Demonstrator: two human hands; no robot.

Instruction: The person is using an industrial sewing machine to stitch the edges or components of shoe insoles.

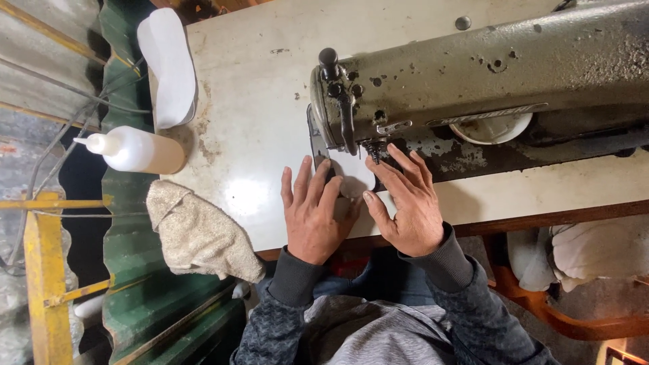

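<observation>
Both hands lie flat on a small white piece, smooth and rounded at its near end, pinning it to the bench just under the needle of the sewing machine. Left hand spreads its fingers wide across the piece's left edge; right hand presses on the right edge, fingers long and open, thumb angled inward. Neither grips anything. The machine's metal body is dull olive, chipped and pitted. The bench top is pale, glossy and rust-stained. At its far left edge rests a stack of smooth white oval pieces, near a soft plastic squeeze bottle with a pointed nozzle, and a coarse, crumpled beige towel.
</observation>
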